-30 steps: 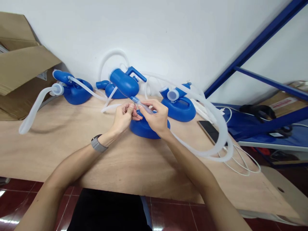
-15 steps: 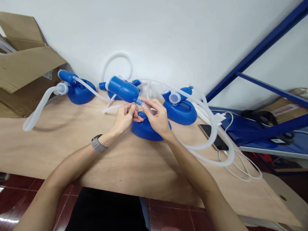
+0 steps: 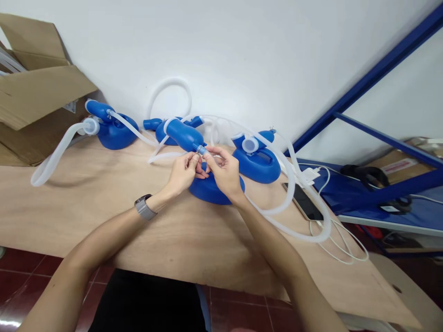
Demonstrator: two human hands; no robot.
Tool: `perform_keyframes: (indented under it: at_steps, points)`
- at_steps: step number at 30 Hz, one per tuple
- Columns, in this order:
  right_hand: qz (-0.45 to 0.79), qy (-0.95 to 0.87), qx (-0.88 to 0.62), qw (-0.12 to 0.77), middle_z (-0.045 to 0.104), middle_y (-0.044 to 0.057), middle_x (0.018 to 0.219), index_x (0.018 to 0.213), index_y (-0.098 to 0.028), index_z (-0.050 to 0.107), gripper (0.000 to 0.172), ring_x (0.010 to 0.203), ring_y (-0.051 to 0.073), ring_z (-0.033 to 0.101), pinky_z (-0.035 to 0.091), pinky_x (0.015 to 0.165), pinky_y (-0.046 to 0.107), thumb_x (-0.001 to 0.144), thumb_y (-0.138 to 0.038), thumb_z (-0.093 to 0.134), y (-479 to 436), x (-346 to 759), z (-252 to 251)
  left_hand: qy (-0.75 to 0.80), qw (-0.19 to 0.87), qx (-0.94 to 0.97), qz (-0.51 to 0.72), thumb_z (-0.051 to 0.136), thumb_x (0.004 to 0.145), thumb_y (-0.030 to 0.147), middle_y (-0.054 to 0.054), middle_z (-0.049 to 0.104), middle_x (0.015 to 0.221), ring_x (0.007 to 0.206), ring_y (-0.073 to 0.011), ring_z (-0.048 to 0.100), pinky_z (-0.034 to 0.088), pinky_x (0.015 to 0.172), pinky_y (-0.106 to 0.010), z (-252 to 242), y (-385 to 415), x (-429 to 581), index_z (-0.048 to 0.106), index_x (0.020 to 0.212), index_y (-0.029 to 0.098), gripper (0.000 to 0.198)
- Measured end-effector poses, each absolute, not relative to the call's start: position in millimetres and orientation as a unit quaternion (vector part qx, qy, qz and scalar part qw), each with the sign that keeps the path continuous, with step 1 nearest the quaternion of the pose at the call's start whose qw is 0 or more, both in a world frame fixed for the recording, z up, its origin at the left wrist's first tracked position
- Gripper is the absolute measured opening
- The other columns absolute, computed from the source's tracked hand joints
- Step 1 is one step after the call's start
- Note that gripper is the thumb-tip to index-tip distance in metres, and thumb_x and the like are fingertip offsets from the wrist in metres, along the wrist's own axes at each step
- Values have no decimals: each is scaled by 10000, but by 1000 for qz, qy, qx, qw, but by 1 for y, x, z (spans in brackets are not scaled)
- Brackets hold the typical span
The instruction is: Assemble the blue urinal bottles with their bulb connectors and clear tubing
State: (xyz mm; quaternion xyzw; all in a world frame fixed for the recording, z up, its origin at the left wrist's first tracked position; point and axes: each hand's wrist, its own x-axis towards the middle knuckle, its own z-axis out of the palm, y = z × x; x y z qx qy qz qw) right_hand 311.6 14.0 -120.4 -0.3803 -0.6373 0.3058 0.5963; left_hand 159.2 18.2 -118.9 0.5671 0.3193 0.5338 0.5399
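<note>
A blue plastic funnel-shaped cup [image 3: 185,135] with a white rim tilts down to the right, its narrow nozzle fitted into the end of a translucent hose [image 3: 203,151]. The fingers of my right hand [image 3: 224,171] are closed around that hose end. My left hand [image 3: 184,173] pinches a small wire hose clamp [image 3: 200,152] at the joint; the fingertips partly hide it. Under both hands sits a blue bottle [image 3: 212,192] on the wooden table, its top mostly covered by them.
Similar blue bottles with hoses stand at left [image 3: 117,133], behind the cup, and at right [image 3: 258,166]. A phone [image 3: 304,203] with white cables lies right of the looped hose. An open cardboard box [image 3: 41,101] is far left; a blue metal rack [image 3: 367,193] stands right.
The cup and both hands have shifted slightly down and right in view, and the cup sits a little lower. Both hands keep their hold at the joint.
</note>
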Motion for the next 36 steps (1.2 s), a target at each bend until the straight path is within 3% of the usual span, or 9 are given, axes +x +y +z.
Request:
perform_keyframes:
  at_steps: [3,9,15,22,28,36]
  points:
    - [284,-658,-379,586,790,15,899,1232,-252,781,416,642,157,695,614,638,311,994,-592,753,12,314,-117,310,525,587,532,623,1109,404,-6,658,761,667,-148,757,668,622,-241,-121,21,158,604,925,168,299]
    - [247,-668,-377,592,821,38,1032,1239,-269,787,394,711,173,722,650,712,340,1019,-589,721,10,318,-111,301,490,615,540,584,1106,491,-94,737,1151,951,-204,781,662,636,-241,-124,19,159,656,1188,196,314]
    - [207,-683,-365,597,809,69,1240,1220,-271,820,357,913,197,783,663,742,318,1008,-549,746,7,317,-111,280,450,623,575,628,1069,552,-21,668,906,756,-144,718,622,606,-216,-126,18,158,614,1025,203,353]
    - [99,-700,-372,601,838,73,1235,1198,-293,858,328,1105,265,802,694,885,409,1053,-532,684,1,317,-105,273,412,660,565,587,1087,577,-13,700,840,699,-131,723,624,661,-232,-122,17,150,622,930,205,405]
    - [30,-728,-334,598,856,52,1181,1157,-316,879,217,1106,265,813,661,1044,451,1067,-385,694,-2,323,-97,285,366,703,539,622,1082,527,-14,714,783,672,-134,724,617,681,-237,-120,15,148,629,875,206,382]
    - [118,-667,-369,637,857,69,1163,1126,-285,882,279,1039,260,819,698,857,404,1016,-500,742,6,312,-111,274,455,620,578,682,1015,654,-7,671,814,678,-138,741,666,620,-241,-119,7,160,637,904,194,475]
